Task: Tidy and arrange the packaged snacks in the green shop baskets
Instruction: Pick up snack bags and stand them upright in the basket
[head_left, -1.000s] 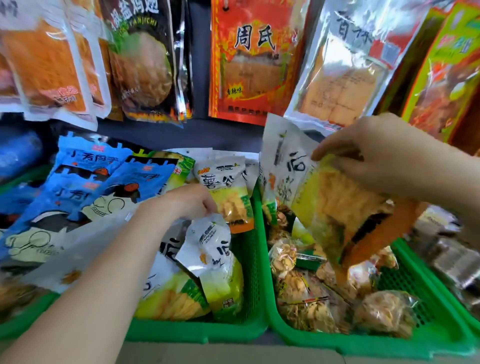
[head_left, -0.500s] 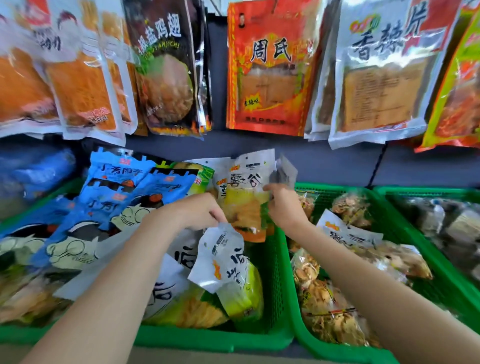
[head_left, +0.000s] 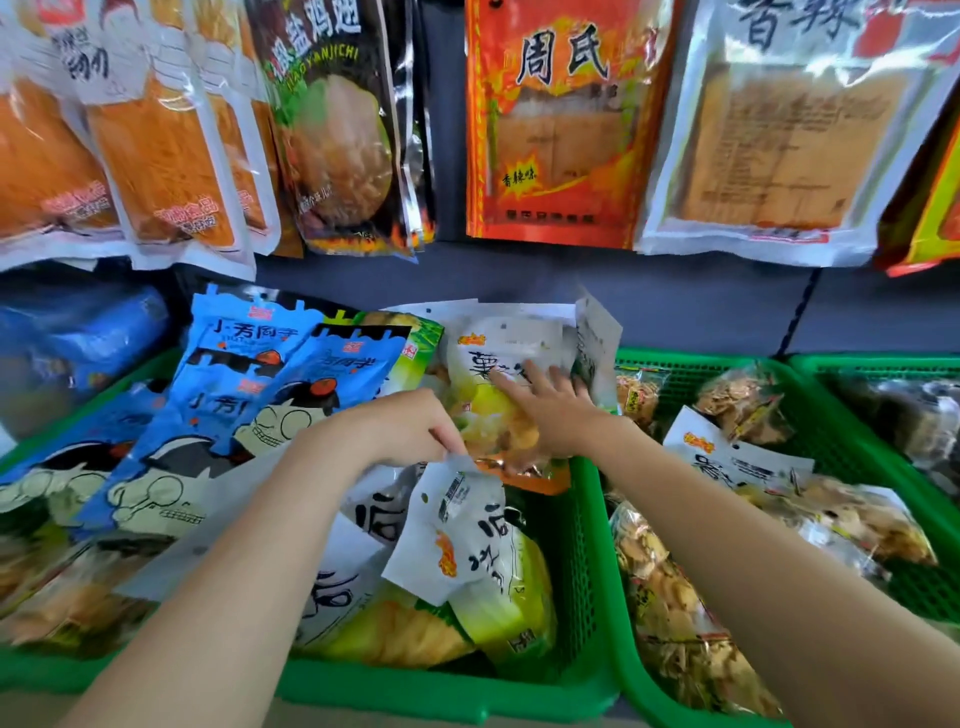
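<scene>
Two green baskets stand side by side: the left basket (head_left: 582, 561) holds blue snack packets (head_left: 270, 384) and white-and-yellow chip packets, the right basket (head_left: 810, 410) holds clear bags of brown snacks (head_left: 670, 618). My left hand (head_left: 400, 426) pinches the top corner of a white-and-yellow packet (head_left: 467, 545) lying in the left basket. My right hand (head_left: 550, 410) lies flat with spread fingers on an upright white-and-yellow chip packet (head_left: 498, 358) at the back of the left basket.
Large packets hang on the wall above: orange ones (head_left: 150, 156) at left, a dark one (head_left: 332, 130), a red one (head_left: 550, 119) and a white one (head_left: 779, 130). A third green basket (head_left: 883, 364) sits at far right. Another white chip packet (head_left: 727, 457) lies in the right basket.
My right hand brought a chip packet over from the right basket, set it at the back of the left basket, and now presses flat on it. The left hand stayed in place.
</scene>
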